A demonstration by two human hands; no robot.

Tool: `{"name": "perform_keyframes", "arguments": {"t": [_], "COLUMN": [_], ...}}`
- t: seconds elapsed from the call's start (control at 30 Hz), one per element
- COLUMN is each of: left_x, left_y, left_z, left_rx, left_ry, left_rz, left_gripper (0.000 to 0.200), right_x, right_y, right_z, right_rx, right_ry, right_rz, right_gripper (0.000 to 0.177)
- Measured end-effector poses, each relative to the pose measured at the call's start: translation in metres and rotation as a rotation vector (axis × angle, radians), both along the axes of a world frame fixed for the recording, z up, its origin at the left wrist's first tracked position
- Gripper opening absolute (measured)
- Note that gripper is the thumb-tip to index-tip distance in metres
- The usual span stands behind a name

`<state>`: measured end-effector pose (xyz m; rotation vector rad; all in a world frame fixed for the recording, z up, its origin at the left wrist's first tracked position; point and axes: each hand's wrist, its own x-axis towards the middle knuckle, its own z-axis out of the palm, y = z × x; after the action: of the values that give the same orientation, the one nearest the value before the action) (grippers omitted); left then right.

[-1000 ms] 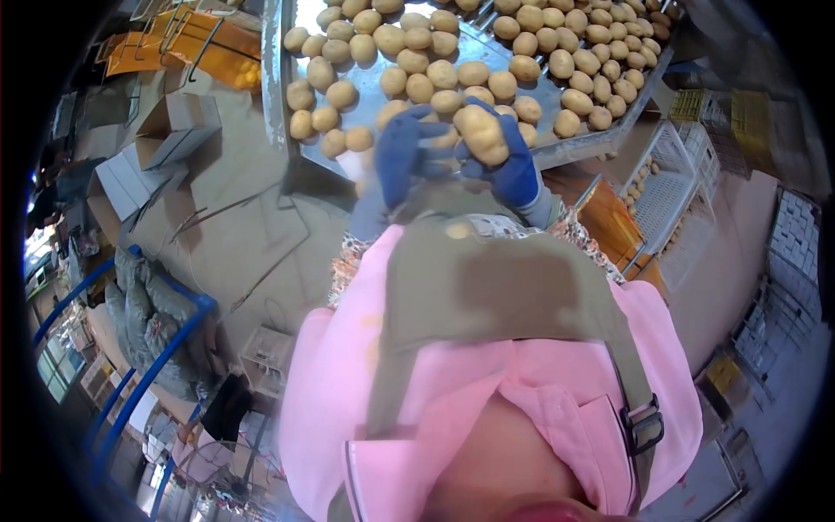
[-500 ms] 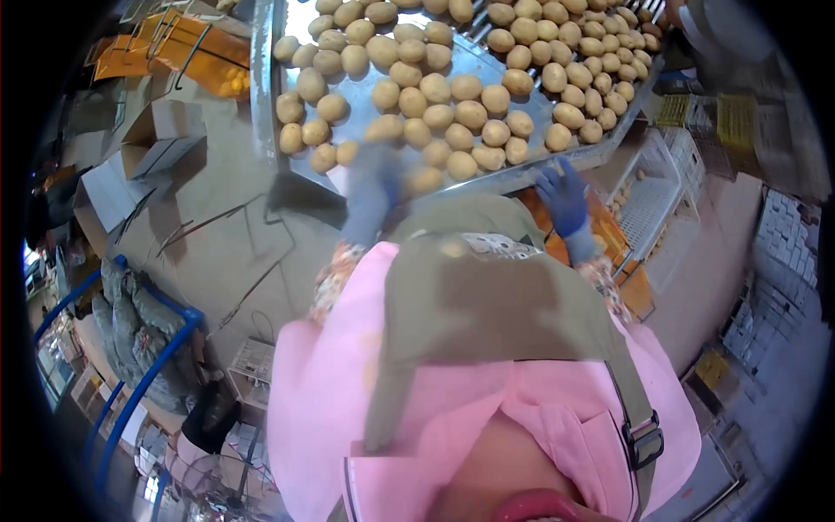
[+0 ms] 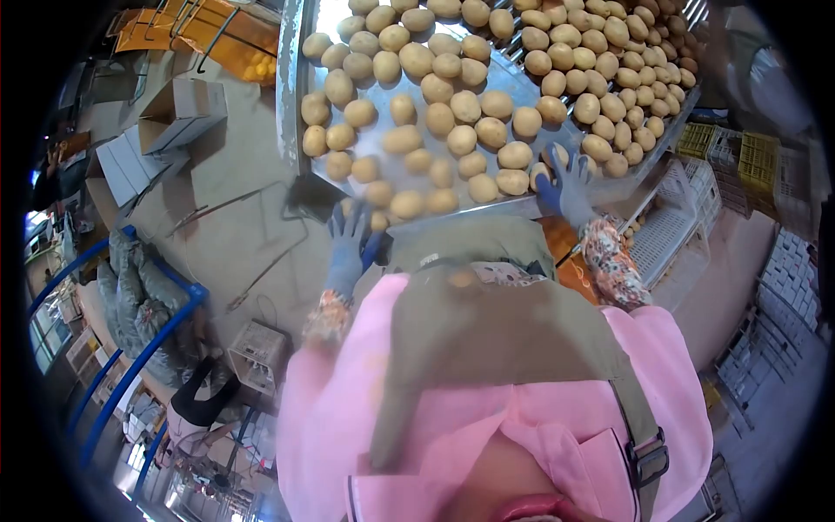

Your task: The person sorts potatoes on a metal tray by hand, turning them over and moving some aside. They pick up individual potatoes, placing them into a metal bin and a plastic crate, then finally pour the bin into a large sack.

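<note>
Many round tan potatoes (image 3: 465,107) lie on a metal sorting table (image 3: 383,100). My left hand (image 3: 348,244), in a grey-blue glove, is at the table's near left corner, fingers spread and pointing at the nearest potatoes. No potato shows in it. My right hand (image 3: 569,187), gloved in grey and blue, rests over the near edge further right, with its fingers apart around potatoes at the rim. Whether it grips one of them is unclear. A few potatoes near the left corner look blurred.
An orange mesh bag (image 3: 570,261) hangs below the near edge. White crates (image 3: 665,209) stand at the right, beside yellow crates (image 3: 757,165). Open cartons (image 3: 178,113) and a blue rail (image 3: 152,370) are at the left. Another person's dark sleeve shows at the upper right.
My left hand has moved back off the table to its corner, fingers now spread. My right hand has reached forward onto potatoes at the edge. The view has shifted, and some near potatoes have spread apart.
</note>
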<state>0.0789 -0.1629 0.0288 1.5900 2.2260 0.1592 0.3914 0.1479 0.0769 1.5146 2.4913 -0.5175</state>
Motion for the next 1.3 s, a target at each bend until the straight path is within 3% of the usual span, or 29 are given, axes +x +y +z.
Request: {"name": "perform_keyframes", "arguments": {"t": [0.07,0.1,0.17,0.23,0.3,0.33,0.4,0.43,0.5,0.57,0.6,0.67,0.7,0.77,0.83,0.9,0.97,1.0,1.03,1.1,1.17,1.23,1.3], "left_x": [-0.007,-0.01,-0.021,-0.04,-0.047,-0.049,-0.043,-0.039,-0.032,-0.015,-0.007,-0.001,0.004,0.012,0.022,0.024,0.02,0.02,0.021,0.021,0.02,0.021,0.017], "left_y": [-0.011,-0.007,0.024,0.075,0.145,0.18,0.232,0.251,0.258,0.229,0.216,0.194,0.181,0.163,0.143,0.12,0.098,0.09,0.088,0.08,0.076,0.079,0.076], "left_z": [0.003,0.009,0.014,0.017,0.015,0.009,0.009,0.011,0.006,0.006,0.015,0.014,0.009,-0.001,0.004,0.003,-0.003,-0.008,-0.011,-0.018,-0.017,-0.003,-0.005], "left_rx": [-0.009,-0.01,0.086,0.262,0.445,0.471,0.458,0.424,0.278,0.071,0.032,0.029,0.022,-0.031,-0.049,-0.115,-0.056,-0.018,-0.012,-0.047,-0.019,-0.019,0.015], "left_ry": [0.06,0.12,0.133,0.137,0.064,0.063,0.004,-0.053,0.037,0.174,0.206,0.171,0.126,0.306,0.229,0.263,0.193,0.101,0.102,0.169,0.11,0.104,0.066], "left_rz": [0.013,0.026,0.071,0.114,0.171,0.207,0.276,0.308,0.321,0.245,0.179,0.175,0.174,0.083,0.14,0.134,0.153,0.179,0.18,0.18,0.179,0.146,0.15], "left_gripper": [0.063,0.062,0.06,0.059,0.059,0.06,0.063,0.064,0.065,0.063,0.063,0.063,0.063,0.064,0.063,0.062,0.063,0.063,0.063,0.064,0.065,0.063,0.063], "right_x": [0.004,-0.007,-0.033,-0.079,-0.109,-0.124,-0.146,-0.151,-0.16,-0.145,-0.146,-0.15,-0.158,-0.188,-0.206,-0.21,-0.184,-0.174,-0.163,-0.154,-0.143,-0.127,-0.083], "right_y": [-0.019,-0.024,-0.04,-0.038,-0.047,-0.049,-0.046,-0.03,0.01,0.035,0.043,0.053,0.048,0.033,0.037,0.034,-0.005,-0.011,-0.018,-0.026,-0.041,-0.07,-0.038], "right_z": [-0.009,-0.017,-0.024,0.006,0.001,-0.014,-0.048,-0.027,0.041,-0.032,-0.033,-0.028,-0.016,0.003,-0.007,-0.008,-0.062,-0.058,-0.053,-0.034,-0.017,-0.004,0.001], "right_rx": [-0.097,-0.175,-0.204,-0.592,-0.383,-0.381,-1.0,-0.999,-1.349,-0.913,-0.915,0.032,0.036,-0.057,-0.137,-0.489,-0.316,-0.458,-0.452,-0.769,-0.758,-1.24,-1.126], "right_ry": [-0.114,0.066,0.256,0.547,0.325,0.33,0.788,0.787,0.782,0.959,0.962,0.175,0.178,-0.071,-0.069,-0.218,0.147,0.296,0.296,0.373,0.471,1.812,0.826], "right_rz": [0.085,0.082,0.068,-0.057,0.266,0.266,0.373,0.378,-0.113,-0.267,-0.263,0.444,0.442,0.439,0.429,0.571,0.407,0.294,0.296,0.081,0.164,-0.345,-0.499], "right_gripper": [0.066,0.077,0.078,0.071,0.051,0.051,0.041,0.041,0.037,0.042,0.042,0.05,0.05,0.059,0.066,0.069,0.06,0.05,0.05,0.06,0.05,0.043,0.043]}}
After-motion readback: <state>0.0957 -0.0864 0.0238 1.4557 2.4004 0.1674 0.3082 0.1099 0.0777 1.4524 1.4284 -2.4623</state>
